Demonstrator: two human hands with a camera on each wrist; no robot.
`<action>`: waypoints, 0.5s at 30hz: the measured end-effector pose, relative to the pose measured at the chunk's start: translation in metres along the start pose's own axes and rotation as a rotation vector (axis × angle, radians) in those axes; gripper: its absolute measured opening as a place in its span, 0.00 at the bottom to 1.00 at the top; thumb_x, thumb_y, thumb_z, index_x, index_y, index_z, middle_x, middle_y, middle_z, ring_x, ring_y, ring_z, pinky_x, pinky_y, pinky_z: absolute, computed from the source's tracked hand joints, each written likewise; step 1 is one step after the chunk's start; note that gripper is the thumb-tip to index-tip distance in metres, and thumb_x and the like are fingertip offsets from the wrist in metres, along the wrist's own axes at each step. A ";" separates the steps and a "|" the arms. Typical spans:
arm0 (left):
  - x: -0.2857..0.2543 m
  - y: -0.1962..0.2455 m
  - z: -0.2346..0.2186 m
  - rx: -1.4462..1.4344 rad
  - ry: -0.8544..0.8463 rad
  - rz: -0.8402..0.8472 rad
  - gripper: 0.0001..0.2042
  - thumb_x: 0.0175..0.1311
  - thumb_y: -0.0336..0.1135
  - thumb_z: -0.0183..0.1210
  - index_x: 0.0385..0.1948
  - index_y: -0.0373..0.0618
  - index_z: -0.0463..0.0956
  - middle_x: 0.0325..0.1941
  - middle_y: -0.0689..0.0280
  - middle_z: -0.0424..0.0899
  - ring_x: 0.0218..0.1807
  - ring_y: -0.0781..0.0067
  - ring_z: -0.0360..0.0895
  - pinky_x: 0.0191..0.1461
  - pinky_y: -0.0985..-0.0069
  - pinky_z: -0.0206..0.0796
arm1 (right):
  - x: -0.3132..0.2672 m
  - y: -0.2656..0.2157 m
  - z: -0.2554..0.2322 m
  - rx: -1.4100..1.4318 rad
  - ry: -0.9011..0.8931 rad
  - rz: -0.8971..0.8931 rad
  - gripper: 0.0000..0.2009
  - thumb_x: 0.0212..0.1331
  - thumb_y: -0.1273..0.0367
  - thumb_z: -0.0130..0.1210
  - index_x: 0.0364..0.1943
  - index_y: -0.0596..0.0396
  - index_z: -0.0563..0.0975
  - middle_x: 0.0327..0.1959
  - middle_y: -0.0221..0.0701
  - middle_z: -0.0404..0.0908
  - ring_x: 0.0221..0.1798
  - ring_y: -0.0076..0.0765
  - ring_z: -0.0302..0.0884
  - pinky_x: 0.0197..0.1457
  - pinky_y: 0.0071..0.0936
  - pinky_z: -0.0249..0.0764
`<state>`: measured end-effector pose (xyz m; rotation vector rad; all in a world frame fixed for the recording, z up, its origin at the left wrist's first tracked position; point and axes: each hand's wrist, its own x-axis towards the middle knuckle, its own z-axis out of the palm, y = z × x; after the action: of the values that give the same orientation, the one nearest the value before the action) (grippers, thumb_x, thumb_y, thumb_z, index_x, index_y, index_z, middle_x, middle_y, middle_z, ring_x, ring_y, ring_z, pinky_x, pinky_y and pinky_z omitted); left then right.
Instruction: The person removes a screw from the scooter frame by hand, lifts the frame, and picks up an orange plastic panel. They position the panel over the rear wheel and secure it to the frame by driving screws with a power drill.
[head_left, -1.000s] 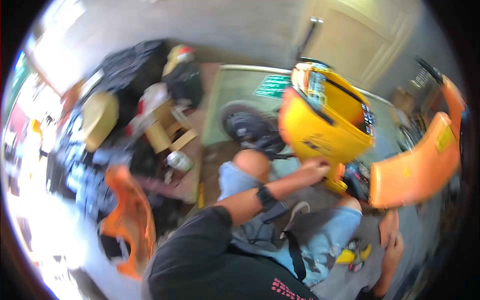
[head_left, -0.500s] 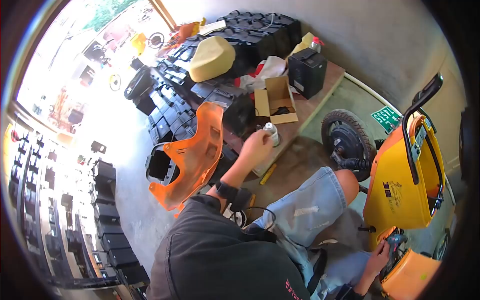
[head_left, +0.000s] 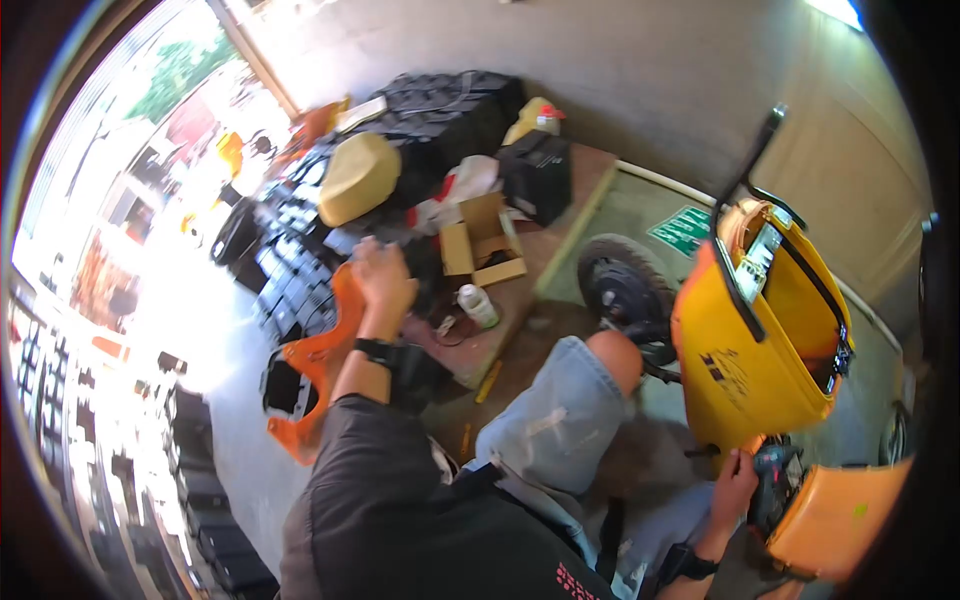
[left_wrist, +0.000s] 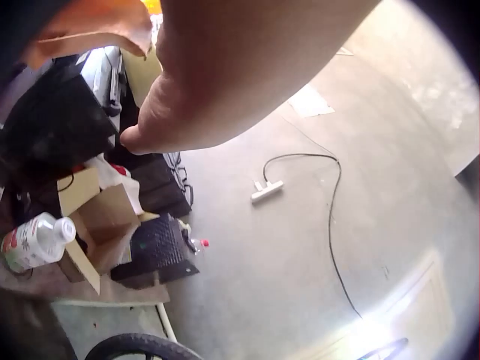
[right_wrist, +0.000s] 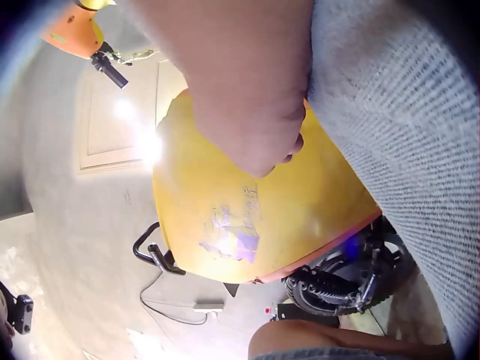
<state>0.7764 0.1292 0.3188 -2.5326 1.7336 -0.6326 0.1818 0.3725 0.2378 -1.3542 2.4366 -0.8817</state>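
My left hand reaches out beside the upper end of an orange plastic fairing, its fingers loosely extended. In the left wrist view, the orange panel shows past that hand. My right hand is low by the yellow scooter body, next to a dark tool-like object. The right wrist view shows its curled fingers over the yellow panel; I cannot tell whether they hold anything. An orange panel lies just beyond, at lower right.
On a low platform stand a white bottle, an opened cardboard box, a black case and a foam seat. Stacked black boxes line the wall. A scooter wheel is ahead of my knee.
My left hand has moved from the yellow body, past the white bottle, left to the orange fairing. The head view has swung left, then partly back. My right hand stays low at the scooter.
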 end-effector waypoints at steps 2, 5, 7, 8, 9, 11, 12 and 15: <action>0.021 -0.031 0.016 -0.018 -0.147 -0.095 0.45 0.41 0.54 0.72 0.65 0.51 0.63 0.72 0.44 0.52 0.73 0.37 0.48 0.70 0.48 0.52 | -0.006 -0.006 -0.006 0.003 0.072 -0.060 0.12 0.66 0.64 0.52 0.33 0.60 0.77 0.26 0.47 0.78 0.29 0.55 0.77 0.31 0.41 0.70; 0.038 -0.064 0.013 -0.091 -0.427 -0.142 0.58 0.36 0.56 0.74 0.72 0.53 0.47 0.75 0.38 0.42 0.75 0.31 0.42 0.73 0.47 0.48 | -0.009 0.002 -0.014 -0.018 0.047 -0.036 0.11 0.65 0.63 0.52 0.33 0.58 0.77 0.24 0.46 0.78 0.27 0.54 0.77 0.30 0.42 0.69; 0.040 -0.101 0.041 -0.237 -0.542 -0.076 0.61 0.36 0.54 0.75 0.73 0.53 0.40 0.75 0.38 0.41 0.75 0.31 0.38 0.74 0.48 0.45 | -0.008 0.004 -0.017 0.010 0.084 -0.030 0.11 0.65 0.64 0.52 0.32 0.57 0.77 0.23 0.45 0.77 0.27 0.54 0.77 0.29 0.41 0.69; 0.044 -0.115 0.058 -0.283 -0.583 -0.045 0.62 0.36 0.53 0.75 0.74 0.53 0.37 0.75 0.38 0.41 0.76 0.32 0.37 0.75 0.49 0.43 | -0.008 0.003 -0.017 0.060 0.104 -0.056 0.11 0.64 0.64 0.53 0.31 0.57 0.77 0.22 0.45 0.77 0.26 0.53 0.77 0.28 0.40 0.68; 0.043 -0.124 0.067 -0.307 -0.561 0.007 0.61 0.37 0.52 0.75 0.73 0.52 0.38 0.75 0.40 0.41 0.76 0.34 0.36 0.75 0.50 0.42 | -0.009 0.000 -0.018 0.044 0.119 -0.036 0.11 0.64 0.64 0.53 0.31 0.57 0.77 0.22 0.45 0.77 0.26 0.53 0.77 0.28 0.40 0.68; 0.037 -0.131 0.074 -0.410 -0.495 0.061 0.59 0.39 0.50 0.74 0.73 0.52 0.40 0.76 0.42 0.43 0.77 0.36 0.35 0.76 0.52 0.41 | -0.009 -0.004 -0.020 0.106 0.139 -0.018 0.11 0.64 0.64 0.53 0.30 0.58 0.76 0.21 0.45 0.76 0.25 0.52 0.76 0.27 0.38 0.68; 0.033 -0.135 0.078 -0.486 -0.451 0.064 0.58 0.40 0.50 0.73 0.73 0.51 0.40 0.76 0.43 0.43 0.77 0.37 0.35 0.76 0.52 0.41 | -0.009 -0.004 -0.020 0.094 0.153 -0.010 0.11 0.64 0.64 0.53 0.30 0.58 0.76 0.21 0.45 0.76 0.25 0.52 0.76 0.27 0.38 0.68; 0.022 -0.135 0.092 -0.464 -0.250 0.081 0.52 0.41 0.44 0.72 0.71 0.51 0.48 0.70 0.45 0.55 0.71 0.41 0.54 0.73 0.56 0.51 | -0.007 0.004 -0.015 0.097 0.099 0.005 0.11 0.63 0.64 0.54 0.30 0.58 0.77 0.20 0.44 0.76 0.24 0.51 0.76 0.27 0.36 0.68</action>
<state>0.9341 0.1421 0.2726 -2.6409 2.0616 0.1084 0.1763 0.3861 0.2469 -1.2999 2.4324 -1.0752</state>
